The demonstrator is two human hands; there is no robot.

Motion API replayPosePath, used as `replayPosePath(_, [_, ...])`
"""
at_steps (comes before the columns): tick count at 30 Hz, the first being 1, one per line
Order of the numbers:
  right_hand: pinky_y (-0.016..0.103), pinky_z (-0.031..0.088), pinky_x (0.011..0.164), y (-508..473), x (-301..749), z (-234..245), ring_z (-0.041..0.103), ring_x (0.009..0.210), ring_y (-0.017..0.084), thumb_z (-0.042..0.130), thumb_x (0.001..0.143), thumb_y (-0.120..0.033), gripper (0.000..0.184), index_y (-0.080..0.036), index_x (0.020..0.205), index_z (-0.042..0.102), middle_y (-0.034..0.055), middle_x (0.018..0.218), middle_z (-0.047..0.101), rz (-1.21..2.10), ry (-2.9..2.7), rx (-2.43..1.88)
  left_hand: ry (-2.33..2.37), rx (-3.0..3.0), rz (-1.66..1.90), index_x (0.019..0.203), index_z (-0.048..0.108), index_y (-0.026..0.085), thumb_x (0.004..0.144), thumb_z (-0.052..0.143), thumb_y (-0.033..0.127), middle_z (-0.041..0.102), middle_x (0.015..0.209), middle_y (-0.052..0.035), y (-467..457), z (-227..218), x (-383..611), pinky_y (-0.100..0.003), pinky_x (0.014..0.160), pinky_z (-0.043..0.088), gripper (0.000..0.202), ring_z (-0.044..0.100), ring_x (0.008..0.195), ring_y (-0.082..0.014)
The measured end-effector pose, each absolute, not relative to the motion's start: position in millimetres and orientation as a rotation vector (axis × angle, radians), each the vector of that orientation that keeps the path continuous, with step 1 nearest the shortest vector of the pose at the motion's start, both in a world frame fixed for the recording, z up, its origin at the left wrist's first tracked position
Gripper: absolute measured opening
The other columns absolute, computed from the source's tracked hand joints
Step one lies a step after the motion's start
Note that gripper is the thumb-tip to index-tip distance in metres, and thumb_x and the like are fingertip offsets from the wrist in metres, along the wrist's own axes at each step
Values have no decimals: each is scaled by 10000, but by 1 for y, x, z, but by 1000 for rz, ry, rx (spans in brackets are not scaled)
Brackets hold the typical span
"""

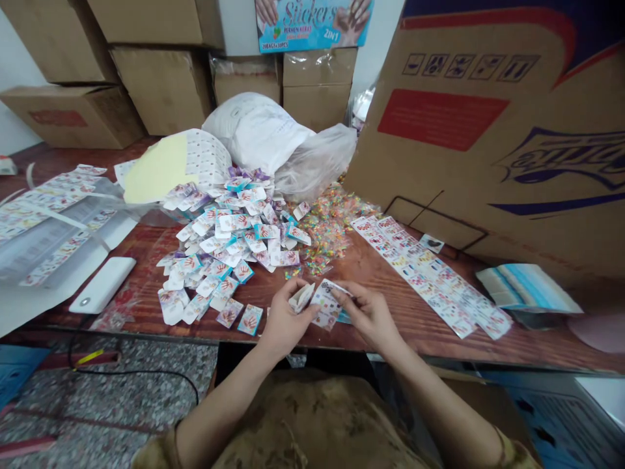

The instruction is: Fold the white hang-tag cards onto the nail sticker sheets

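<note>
My left hand [284, 322] is closed around a small white cardboard box [301, 298], and its thumb reaches onto the lower left of a small sticker sheet [327, 306]. That sheet, printed with little coloured motifs, is pinched at its upper right by my right hand [375, 319]. Both hands meet just above the table's front edge. Beyond my left hand spreads a heap of small printed boxes [244, 231], white, purple and blue with hand pictures. To its right lie many tiny clear packets of coloured candy [325, 234]. Something light blue peeks out under my right hand.
Sticker strips [420, 267] lie at the right, beside a stack of blue-white cards [527, 288] and a large carton [463, 130]. A white power bank [103, 284] with a cable and a plastic-wrapped sheet bundle [63, 228] are at the left. A white sack [254, 130] stands behind.
</note>
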State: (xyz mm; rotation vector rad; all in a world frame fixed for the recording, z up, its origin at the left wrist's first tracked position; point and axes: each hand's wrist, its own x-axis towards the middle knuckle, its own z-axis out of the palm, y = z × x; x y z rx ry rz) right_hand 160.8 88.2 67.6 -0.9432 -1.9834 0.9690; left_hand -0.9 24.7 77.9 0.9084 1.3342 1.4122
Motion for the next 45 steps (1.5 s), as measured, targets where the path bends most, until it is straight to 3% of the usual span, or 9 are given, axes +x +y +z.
replayPosePath(7, [394,543,915,79,156,52,676,1038,259,583,909,-417,372,-255,1237,654,93,1147,712,767,-2182,-797,1255,638,1564,771,577,157,553,832,236,619,665,34,31,64,-1,-220,620,458,344,548,604,-109])
replayPosePath(12, [337,558,836,74,151,42,698,953,226,530,952,-355,327,-231,1227,657,91,1090,729,977,-2112,-790,1239,650,1549,744,587,154,553,852,259,609,652,36,31,65,-4,-216,590,465,343,547,595,-105])
replayPosePath(17, [320,558,801,83,152,39,702,922,224,574,922,-405,312,-216,1134,702,68,1042,748,1257,-1971,-888,1264,730,1515,737,564,162,605,832,291,619,657,29,27,67,-8,-207,566,448,325,540,581,-100])
replayPosePath(28, [275,534,615,84,146,35,671,694,191,658,838,-451,294,-197,926,777,52,801,750,1283,-1728,-973,1445,947,1571,763,539,172,734,705,241,585,686,36,25,60,-3,-191,592,423,182,506,596,-90])
replayPosePath(33, [265,505,571,87,146,36,629,649,169,697,785,-513,372,-193,965,756,47,785,718,1476,-1663,-947,1377,870,1504,777,526,171,667,773,291,562,666,48,28,60,-3,-180,574,406,297,492,585,-84])
replayPosePath(40, [264,465,587,82,147,41,575,629,155,464,903,-632,561,-165,1086,716,38,693,657,1707,-1556,-1045,1390,799,1551,720,512,163,652,772,271,496,597,73,29,55,-5,-159,523,376,290,433,537,-64])
replayPosePath(45, [240,426,553,80,144,36,526,617,130,655,808,-554,455,-158,1022,724,33,755,652,1555,-1575,-1038,1388,737,1535,759,512,174,655,771,305,513,612,68,26,54,0,-173,487,404,309,451,509,-73])
